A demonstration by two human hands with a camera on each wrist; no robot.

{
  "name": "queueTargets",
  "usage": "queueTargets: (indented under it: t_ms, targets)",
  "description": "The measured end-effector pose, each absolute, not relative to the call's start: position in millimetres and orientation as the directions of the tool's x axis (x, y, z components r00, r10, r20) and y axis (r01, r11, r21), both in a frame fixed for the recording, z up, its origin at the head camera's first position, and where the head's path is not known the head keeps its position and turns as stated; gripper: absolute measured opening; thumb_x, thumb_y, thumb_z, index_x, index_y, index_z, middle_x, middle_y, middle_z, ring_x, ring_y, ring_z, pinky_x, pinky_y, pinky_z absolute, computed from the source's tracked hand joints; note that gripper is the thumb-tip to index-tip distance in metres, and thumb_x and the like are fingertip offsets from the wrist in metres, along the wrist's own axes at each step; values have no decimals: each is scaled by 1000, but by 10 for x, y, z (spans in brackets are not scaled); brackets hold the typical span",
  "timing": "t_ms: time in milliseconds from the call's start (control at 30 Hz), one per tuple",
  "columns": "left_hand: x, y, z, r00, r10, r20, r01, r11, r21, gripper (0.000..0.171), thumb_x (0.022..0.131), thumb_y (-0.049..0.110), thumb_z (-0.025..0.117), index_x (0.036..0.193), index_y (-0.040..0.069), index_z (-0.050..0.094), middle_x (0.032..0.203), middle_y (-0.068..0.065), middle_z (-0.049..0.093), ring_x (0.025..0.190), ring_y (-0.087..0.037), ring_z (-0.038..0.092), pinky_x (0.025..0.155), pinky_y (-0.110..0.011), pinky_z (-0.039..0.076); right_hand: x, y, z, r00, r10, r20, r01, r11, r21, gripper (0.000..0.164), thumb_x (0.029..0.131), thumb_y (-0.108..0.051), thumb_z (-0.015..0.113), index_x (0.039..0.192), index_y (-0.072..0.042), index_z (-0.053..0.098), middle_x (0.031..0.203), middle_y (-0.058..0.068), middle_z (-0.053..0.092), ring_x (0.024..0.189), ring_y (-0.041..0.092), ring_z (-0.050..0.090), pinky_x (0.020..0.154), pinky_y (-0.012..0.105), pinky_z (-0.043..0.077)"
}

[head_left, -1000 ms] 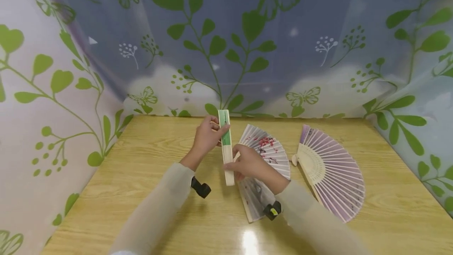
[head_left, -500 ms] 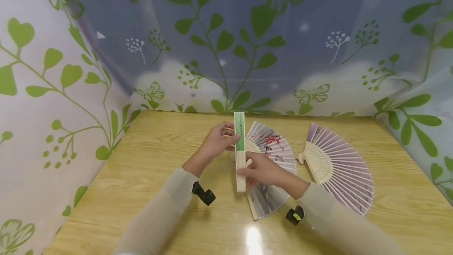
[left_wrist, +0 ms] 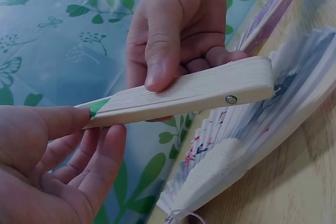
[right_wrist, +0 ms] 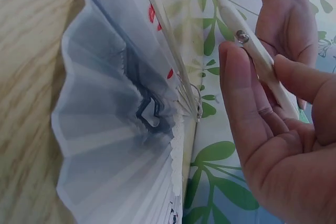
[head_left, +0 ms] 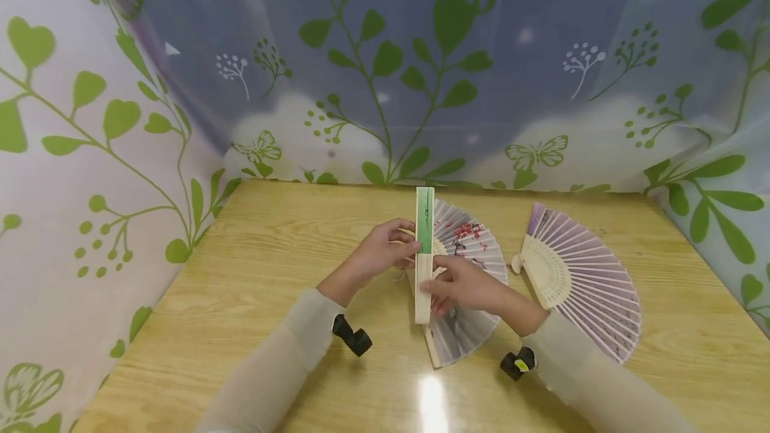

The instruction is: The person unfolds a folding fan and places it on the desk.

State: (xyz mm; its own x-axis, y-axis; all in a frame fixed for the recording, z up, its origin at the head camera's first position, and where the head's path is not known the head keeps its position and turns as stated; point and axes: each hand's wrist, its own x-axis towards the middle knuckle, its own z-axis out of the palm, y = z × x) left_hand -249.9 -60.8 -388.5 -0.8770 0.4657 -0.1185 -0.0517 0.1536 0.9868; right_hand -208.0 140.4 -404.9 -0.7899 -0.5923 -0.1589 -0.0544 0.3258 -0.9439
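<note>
A folded hand fan, pale wood with a green upper part, is held upright in the head view. My left hand pinches it at the green part between thumb and fingers. Lower down, my right hand grips the pale wooden part. A metal rivet shows near the fan's end in the left wrist view. Behind the right hand, a spread grey-white fan with red blossoms lies on the table, partly hidden by the folded fan and that hand.
To the right a spread purple fan with pale ribs lies on the wooden table. A small pale pendant sits at its pivot. Patterned cloth with green leaves hangs behind the table and along both sides.
Both hands have moved right with the folded fan, which now stands in front of the grey-white fan's left part. Its slight tilt has straightened. The two spread fans stay in place on the table.
</note>
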Motion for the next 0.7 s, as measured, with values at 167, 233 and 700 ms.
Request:
queueTargets:
  t_ms: [167,233,700]
  targets:
    - [-2505,-587,-3905,-881,457,-122,-54,158,986,36,97,8,60,130,-1,48,109,-17,60,80,-17,64,84,-46,57,-2098,1415,-4053,-792,-585,-175,-29,323,-946,27,101,-15,54,116,8,54,74,16,69,67,33,69,64,50,59]
    - [-2504,-586,-3905,-882,456,-122,-51,164,985,36,97,9,60,129,-1,49,110,-17,60,82,-18,64,86,-48,56,-2101,1414,-4048,-796,-578,-178,-18,316,-949,28,102,-16,51,114,8,56,73,15,68,66,29,69,65,49,59]
    - [-2492,-611,-3921,-877,472,-86,-7,166,986,38,97,7,60,131,-3,48,111,-19,59,87,-21,65,82,-40,58,-2102,1345,-4083,-879,-456,-139,56,191,-980,17,101,-8,51,108,6,45,82,22,69,68,21,70,67,44,60]
